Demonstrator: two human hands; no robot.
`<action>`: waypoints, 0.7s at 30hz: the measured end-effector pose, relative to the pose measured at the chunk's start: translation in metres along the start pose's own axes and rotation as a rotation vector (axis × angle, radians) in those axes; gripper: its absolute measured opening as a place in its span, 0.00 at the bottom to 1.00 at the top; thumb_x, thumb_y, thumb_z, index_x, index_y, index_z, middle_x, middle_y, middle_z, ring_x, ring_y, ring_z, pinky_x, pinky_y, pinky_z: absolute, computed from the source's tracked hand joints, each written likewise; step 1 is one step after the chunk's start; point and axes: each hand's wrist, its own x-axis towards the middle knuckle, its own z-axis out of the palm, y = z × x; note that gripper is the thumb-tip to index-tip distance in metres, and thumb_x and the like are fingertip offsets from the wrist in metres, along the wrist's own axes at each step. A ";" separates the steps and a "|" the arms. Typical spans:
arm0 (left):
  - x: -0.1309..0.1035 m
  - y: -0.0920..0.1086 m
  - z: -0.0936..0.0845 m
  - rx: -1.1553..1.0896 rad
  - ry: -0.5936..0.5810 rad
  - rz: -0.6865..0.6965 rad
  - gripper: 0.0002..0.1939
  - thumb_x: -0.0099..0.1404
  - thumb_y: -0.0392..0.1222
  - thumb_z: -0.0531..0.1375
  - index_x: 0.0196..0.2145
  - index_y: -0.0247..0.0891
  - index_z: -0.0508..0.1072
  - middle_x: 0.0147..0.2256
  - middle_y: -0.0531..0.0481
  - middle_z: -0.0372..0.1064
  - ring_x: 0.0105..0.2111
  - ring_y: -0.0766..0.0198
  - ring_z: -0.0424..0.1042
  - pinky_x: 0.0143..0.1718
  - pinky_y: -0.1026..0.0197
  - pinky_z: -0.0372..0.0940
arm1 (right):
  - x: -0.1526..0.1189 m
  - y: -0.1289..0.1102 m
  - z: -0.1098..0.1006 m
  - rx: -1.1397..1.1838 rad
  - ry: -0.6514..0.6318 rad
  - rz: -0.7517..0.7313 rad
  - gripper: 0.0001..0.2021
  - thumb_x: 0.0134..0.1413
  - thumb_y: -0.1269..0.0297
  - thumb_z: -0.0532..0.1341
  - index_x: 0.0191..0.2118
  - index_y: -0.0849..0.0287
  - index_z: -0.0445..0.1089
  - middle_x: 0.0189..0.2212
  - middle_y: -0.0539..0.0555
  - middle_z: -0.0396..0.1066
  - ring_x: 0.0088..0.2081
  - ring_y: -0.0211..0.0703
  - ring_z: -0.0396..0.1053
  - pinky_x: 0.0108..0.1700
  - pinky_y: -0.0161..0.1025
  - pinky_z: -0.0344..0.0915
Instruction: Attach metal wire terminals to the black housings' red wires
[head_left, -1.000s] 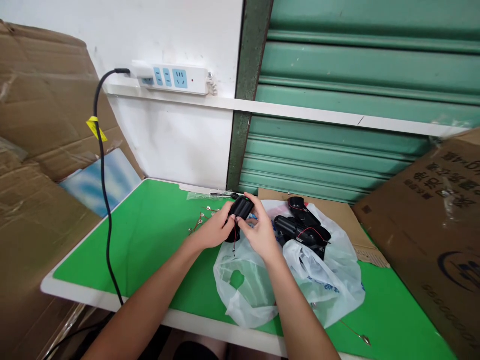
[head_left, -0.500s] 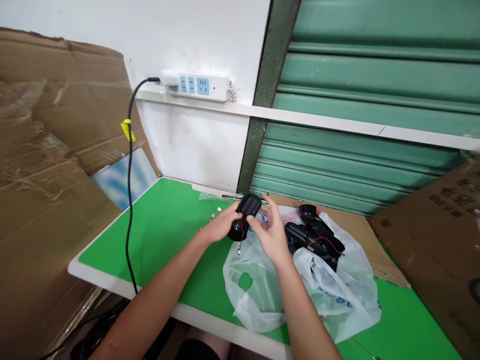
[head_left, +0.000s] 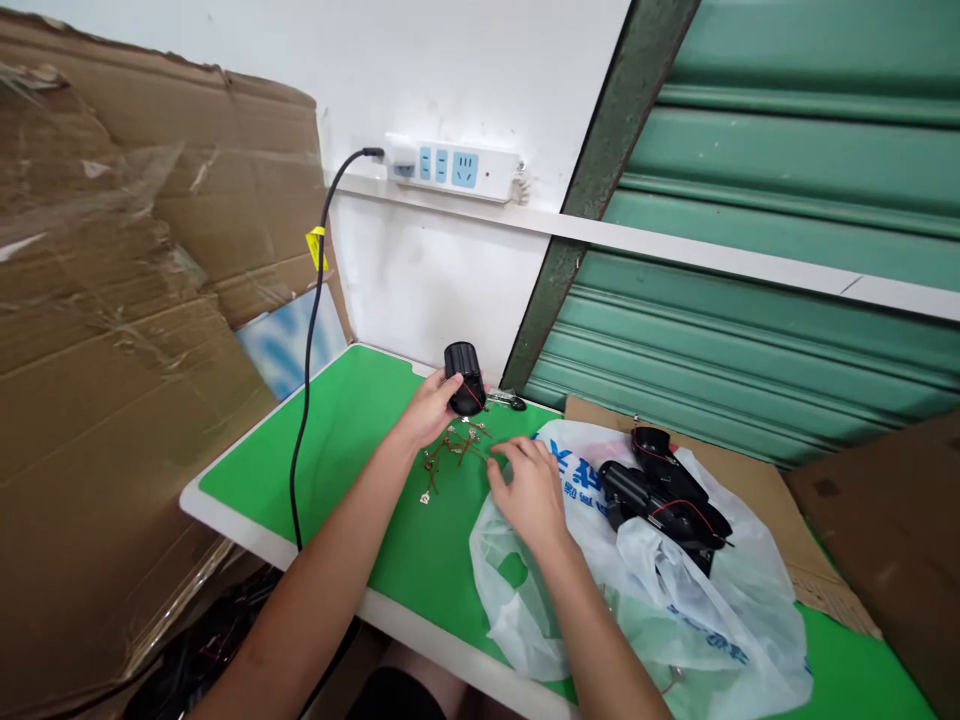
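On the thin, translucent white plastic bag (head_left: 517, 615) there are large blue Chinese characters (head_left: 583, 472) with smaller blue ones beside them, tilted, and I cannot read them surely. Lower on this bag, another blue printed line (head_left: 709, 635) is too creased to read.

A white power strip (head_left: 480, 172) sits above the left hand (head_left: 431, 410), cardboard (head_left: 112, 420) stands left of that hand, and a green shutter (head_left: 765, 330) rises beyond the right hand (head_left: 531, 490).
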 end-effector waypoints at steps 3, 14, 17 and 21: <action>0.000 0.000 0.001 0.024 -0.009 -0.008 0.12 0.66 0.35 0.59 0.47 0.31 0.71 0.48 0.37 0.76 0.42 0.55 0.80 0.49 0.47 0.74 | 0.001 -0.006 0.011 -0.152 -0.041 0.054 0.05 0.59 0.65 0.63 0.37 0.56 0.77 0.40 0.56 0.74 0.46 0.52 0.66 0.48 0.46 0.57; -0.005 0.012 0.008 -0.075 0.167 -0.070 0.13 0.66 0.39 0.54 0.45 0.32 0.73 0.37 0.44 0.78 0.30 0.64 0.77 0.30 0.64 0.71 | 0.002 -0.010 0.025 -0.358 -0.157 -0.087 0.07 0.60 0.73 0.55 0.39 0.62 0.70 0.45 0.62 0.70 0.51 0.56 0.61 0.57 0.54 0.51; -0.005 0.013 0.010 -0.071 0.187 -0.085 0.13 0.67 0.41 0.53 0.44 0.32 0.73 0.36 0.45 0.78 0.29 0.63 0.78 0.26 0.65 0.70 | -0.001 -0.007 0.018 -0.325 -0.159 -0.088 0.07 0.61 0.74 0.52 0.39 0.61 0.67 0.43 0.61 0.70 0.48 0.55 0.62 0.52 0.53 0.55; -0.005 0.011 0.013 -0.034 0.209 -0.105 0.15 0.69 0.43 0.51 0.42 0.31 0.74 0.33 0.45 0.78 0.27 0.64 0.77 0.25 0.66 0.69 | -0.002 0.007 0.003 -0.033 -0.110 -0.019 0.07 0.63 0.71 0.50 0.36 0.58 0.64 0.35 0.57 0.70 0.41 0.50 0.64 0.44 0.46 0.58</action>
